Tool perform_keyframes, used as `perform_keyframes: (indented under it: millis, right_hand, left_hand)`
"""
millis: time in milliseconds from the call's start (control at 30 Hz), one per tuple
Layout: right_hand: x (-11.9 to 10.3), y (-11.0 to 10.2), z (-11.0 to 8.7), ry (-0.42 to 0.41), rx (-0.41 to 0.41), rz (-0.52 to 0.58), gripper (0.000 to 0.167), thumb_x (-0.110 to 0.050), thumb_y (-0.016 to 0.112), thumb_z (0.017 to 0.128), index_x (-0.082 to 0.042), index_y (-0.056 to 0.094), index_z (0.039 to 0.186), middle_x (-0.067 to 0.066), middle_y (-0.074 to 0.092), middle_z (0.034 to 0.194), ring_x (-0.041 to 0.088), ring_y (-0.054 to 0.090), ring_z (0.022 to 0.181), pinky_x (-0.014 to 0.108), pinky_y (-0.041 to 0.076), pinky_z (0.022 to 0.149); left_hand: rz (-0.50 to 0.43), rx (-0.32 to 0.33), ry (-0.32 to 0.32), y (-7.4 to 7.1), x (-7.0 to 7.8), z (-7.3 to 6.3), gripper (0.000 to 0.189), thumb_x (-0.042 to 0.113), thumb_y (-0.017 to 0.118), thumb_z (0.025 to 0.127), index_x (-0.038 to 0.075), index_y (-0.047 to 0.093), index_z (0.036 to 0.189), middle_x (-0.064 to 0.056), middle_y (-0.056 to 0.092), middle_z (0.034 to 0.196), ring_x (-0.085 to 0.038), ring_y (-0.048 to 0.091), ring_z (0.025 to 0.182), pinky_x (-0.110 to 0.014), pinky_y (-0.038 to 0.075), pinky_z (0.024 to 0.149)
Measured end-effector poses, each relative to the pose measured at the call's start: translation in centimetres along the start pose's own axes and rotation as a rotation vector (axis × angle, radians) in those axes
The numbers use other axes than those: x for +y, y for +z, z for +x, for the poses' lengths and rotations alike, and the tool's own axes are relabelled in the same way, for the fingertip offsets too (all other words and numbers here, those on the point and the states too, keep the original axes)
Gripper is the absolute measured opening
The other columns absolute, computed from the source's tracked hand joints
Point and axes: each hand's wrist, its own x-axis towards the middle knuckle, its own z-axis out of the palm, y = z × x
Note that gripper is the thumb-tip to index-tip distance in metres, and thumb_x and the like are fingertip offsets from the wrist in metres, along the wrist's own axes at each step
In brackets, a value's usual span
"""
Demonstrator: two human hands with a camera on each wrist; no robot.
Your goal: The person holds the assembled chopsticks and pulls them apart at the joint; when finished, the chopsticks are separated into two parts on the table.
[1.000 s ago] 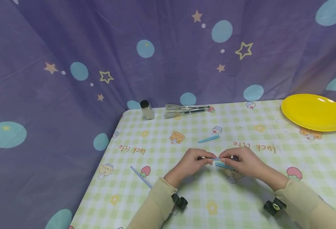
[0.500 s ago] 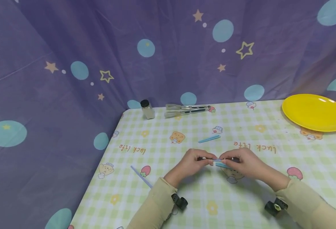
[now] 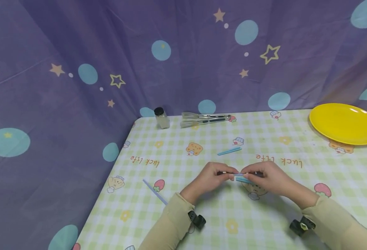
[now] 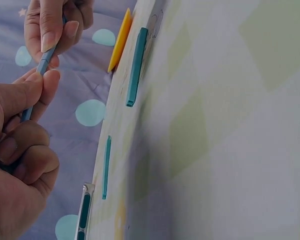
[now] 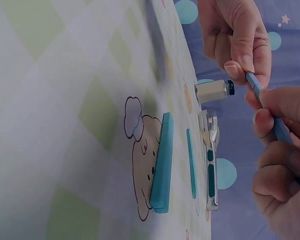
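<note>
A slim blue chopstick [image 3: 238, 174] is stretched between both hands above the table, with a joint line showing around its middle in the wrist views. My left hand [image 3: 209, 178] pinches one end between thumb and fingers, the other fingers curled. From the opposite side my right hand [image 3: 266, 176] grips the other end, its fingertips close to the left ones. Just below the hands lie turquoise chopstick pieces [image 5: 162, 165], partly covered by the right hand in the head view. Another turquoise pair [image 3: 229, 151] rests farther back. A longer blue-violet chopstick [image 3: 154, 191] lies left of the left forearm.
At the table's back edge stand a black-capped jar [image 3: 162, 118] and metal tongs [image 3: 205, 120] lying beside it. A yellow plate [image 3: 346, 123] sits at the back right. A purple patterned curtain [image 3: 183, 62] hangs behind the checked tablecloth [image 3: 214, 222].
The head view has shifted slightly. Both hands keep their hold on the blue chopstick in nearly the same place, and the things on the table have not moved.
</note>
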Motion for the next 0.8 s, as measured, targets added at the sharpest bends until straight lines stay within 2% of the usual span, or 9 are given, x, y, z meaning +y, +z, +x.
perform_keyframes:
  millis: [133, 200, 300, 433, 567, 667, 800]
  right_hand:
    - [0.00, 0.08, 0.06, -0.033, 0.022, -0.016, 0.014, -0.013, 0.063, 0.096, -0.011, 0.075, 0.103, 0.004, 0.073, 0.098, 0.010, 0.066, 0.080, 0.026, 0.054, 0.066]
    - [-0.07, 0.15, 0.11, -0.057, 0.040, -0.029, 0.013, -0.012, 0.063, 0.096, -0.013, 0.075, 0.101, 0.000, 0.072, 0.093, 0.005, 0.062, 0.072, 0.025, 0.052, 0.062]
    - [-0.11, 0.26, 0.17, -0.085, 0.061, -0.066, 0.013, -0.011, 0.064, 0.095, -0.019, 0.073, 0.099, -0.010, 0.065, 0.076, 0.000, 0.050, 0.058, 0.023, 0.045, 0.053]
    - [-0.14, 0.31, 0.17, -0.106, 0.072, -0.092, 0.015, -0.009, 0.064, 0.094, -0.021, 0.071, 0.099, -0.018, 0.050, 0.063, 0.000, 0.037, 0.049, 0.022, 0.037, 0.046]
    - [-0.03, 0.23, 0.15, -0.111, 0.062, -0.084, 0.014, -0.008, 0.064, 0.095, -0.018, 0.072, 0.101, -0.014, 0.055, 0.064, -0.001, 0.039, 0.050, 0.022, 0.039, 0.047]
    - [0.18, 0.01, -0.02, -0.084, 0.058, -0.090, 0.015, -0.009, 0.063, 0.095, -0.016, 0.073, 0.103, -0.009, 0.064, 0.074, 0.000, 0.047, 0.057, 0.023, 0.043, 0.053]
    - [0.45, -0.43, -0.41, -0.005, 0.102, -0.115, 0.013, -0.010, 0.066, 0.094, -0.016, 0.075, 0.101, -0.007, 0.071, 0.091, 0.002, 0.058, 0.073, 0.025, 0.050, 0.064]
  left_hand:
    - [-0.011, 0.002, 0.004, -0.05, 0.04, 0.03, 0.018, 0.008, 0.066, 0.093, 0.010, 0.076, 0.107, -0.011, 0.072, 0.095, -0.022, 0.060, 0.071, -0.019, 0.046, 0.062]
    - [-0.010, 0.001, 0.006, -0.07, 0.01, 0.03, 0.018, 0.008, 0.065, 0.093, 0.009, 0.076, 0.108, -0.013, 0.071, 0.096, -0.025, 0.060, 0.073, -0.019, 0.046, 0.063]
    - [0.002, 0.004, 0.007, -0.07, -0.01, 0.04, 0.018, 0.009, 0.066, 0.093, 0.010, 0.076, 0.108, -0.010, 0.072, 0.095, -0.018, 0.060, 0.071, -0.020, 0.047, 0.063]
    - [0.018, 0.008, 0.014, -0.06, -0.05, 0.06, 0.018, 0.010, 0.066, 0.092, 0.010, 0.076, 0.108, -0.004, 0.071, 0.093, -0.013, 0.059, 0.070, -0.020, 0.047, 0.063]
    - [0.017, 0.001, 0.018, -0.10, -0.25, 0.09, 0.018, 0.012, 0.066, 0.093, 0.010, 0.075, 0.109, -0.004, 0.071, 0.094, -0.022, 0.061, 0.072, -0.020, 0.048, 0.063]
    - [-0.015, 0.010, 0.008, -0.28, -0.58, 0.03, 0.019, 0.013, 0.064, 0.094, 0.010, 0.075, 0.110, -0.008, 0.072, 0.094, -0.029, 0.062, 0.076, -0.021, 0.047, 0.064]
    - [-0.049, 0.065, -0.019, -0.84, -0.95, -0.19, 0.018, 0.016, 0.065, 0.094, 0.011, 0.076, 0.107, -0.005, 0.073, 0.100, -0.022, 0.059, 0.073, -0.022, 0.045, 0.063]
